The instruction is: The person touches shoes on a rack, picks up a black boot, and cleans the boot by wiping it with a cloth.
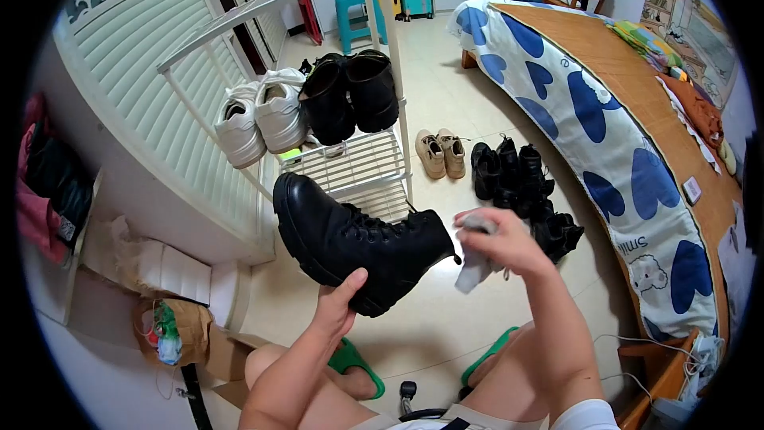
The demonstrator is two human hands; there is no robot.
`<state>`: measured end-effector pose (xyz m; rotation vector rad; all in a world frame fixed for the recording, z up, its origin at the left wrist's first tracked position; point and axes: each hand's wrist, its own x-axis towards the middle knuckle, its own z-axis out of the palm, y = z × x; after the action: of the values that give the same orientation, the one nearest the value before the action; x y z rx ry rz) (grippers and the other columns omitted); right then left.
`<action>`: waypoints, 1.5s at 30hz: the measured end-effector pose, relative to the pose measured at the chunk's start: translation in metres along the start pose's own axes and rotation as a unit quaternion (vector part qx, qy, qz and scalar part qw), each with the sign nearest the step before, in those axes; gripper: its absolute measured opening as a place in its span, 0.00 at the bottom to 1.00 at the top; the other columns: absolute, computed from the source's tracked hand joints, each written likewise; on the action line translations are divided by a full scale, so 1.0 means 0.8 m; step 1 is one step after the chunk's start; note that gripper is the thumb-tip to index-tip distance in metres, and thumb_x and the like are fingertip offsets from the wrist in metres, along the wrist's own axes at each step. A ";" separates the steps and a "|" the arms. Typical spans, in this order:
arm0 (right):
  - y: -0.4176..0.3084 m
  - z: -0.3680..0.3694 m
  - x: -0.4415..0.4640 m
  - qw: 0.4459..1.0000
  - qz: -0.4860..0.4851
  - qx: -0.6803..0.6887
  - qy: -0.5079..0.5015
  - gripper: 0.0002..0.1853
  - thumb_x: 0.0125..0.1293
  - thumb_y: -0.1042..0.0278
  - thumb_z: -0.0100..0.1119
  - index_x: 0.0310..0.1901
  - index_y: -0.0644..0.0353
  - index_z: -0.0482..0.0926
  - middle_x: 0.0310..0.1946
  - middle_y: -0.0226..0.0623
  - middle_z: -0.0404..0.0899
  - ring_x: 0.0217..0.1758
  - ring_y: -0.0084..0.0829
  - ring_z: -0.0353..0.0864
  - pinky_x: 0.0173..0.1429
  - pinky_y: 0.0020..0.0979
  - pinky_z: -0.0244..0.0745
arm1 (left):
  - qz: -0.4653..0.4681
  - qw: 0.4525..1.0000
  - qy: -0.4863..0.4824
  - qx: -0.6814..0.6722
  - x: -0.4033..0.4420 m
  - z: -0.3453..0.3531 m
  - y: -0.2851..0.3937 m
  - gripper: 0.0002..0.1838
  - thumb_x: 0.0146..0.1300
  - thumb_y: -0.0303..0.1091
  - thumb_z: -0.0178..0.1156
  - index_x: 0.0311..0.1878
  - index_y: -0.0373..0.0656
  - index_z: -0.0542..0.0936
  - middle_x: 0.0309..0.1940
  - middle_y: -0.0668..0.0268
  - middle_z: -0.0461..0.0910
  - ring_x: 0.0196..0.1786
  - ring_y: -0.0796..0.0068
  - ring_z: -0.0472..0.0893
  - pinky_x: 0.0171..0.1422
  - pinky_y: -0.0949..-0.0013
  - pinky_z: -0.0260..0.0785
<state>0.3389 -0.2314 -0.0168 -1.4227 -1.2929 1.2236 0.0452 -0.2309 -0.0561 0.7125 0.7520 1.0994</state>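
The left hand (337,307) clasps a black boot (318,223), its fingertips hidden, while the right hand (509,244) pinches a cloth (473,269), with other boots (532,171) on the floor (426,191).

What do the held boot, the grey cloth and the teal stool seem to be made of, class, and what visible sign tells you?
Boot: probably smooth leather or imitation; its black surface shines softly.
Cloth: soft fabric, fibre unclear; it hangs limply.
Stool: probably moulded plastic; evenly coloured and smooth.

Glossy, smooth black leather-look boot (350,235); limp, matt grey cloth (475,259); smooth, glossy pale floor (446,302).
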 end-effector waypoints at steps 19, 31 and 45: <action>0.028 0.074 0.034 0.830 -0.410 -0.346 0.150 0.18 0.52 0.79 0.61 0.47 0.58 0.81 0.49 0.46 0.77 0.51 0.46 0.79 0.53 0.41 0.77 | -0.029 0.999 0.020 0.015 0.002 0.005 -0.002 0.32 0.60 0.31 0.70 0.66 0.38 0.70 0.60 0.59 0.76 0.61 0.65 0.77 0.68 0.62 0.70; -0.023 0.102 -0.006 0.822 -0.533 -0.187 0.066 0.18 0.50 0.75 0.66 0.46 0.59 0.80 0.55 0.44 0.79 0.57 0.46 0.79 0.61 0.42 0.75 | -0.119 0.990 0.001 0.077 0.006 -0.005 -0.016 0.30 0.63 0.37 0.68 0.64 0.36 0.71 0.59 0.59 0.77 0.57 0.68 0.79 0.64 0.64 0.73; -0.014 0.106 0.034 0.862 -0.446 -0.229 0.072 0.30 0.46 0.83 0.62 0.57 0.63 0.77 0.63 0.48 0.74 0.71 0.47 0.69 0.73 0.48 0.63 | -0.182 0.964 -0.039 0.188 -0.011 0.014 -0.019 0.27 0.58 0.36 0.72 0.58 0.34 0.77 0.47 0.63 0.83 0.47 0.74 0.82 0.54 0.69 0.75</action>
<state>0.2531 -0.2056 -0.0240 -0.9500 -1.8964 0.1833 0.0595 -0.2454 -0.0603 0.8882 0.9914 0.5948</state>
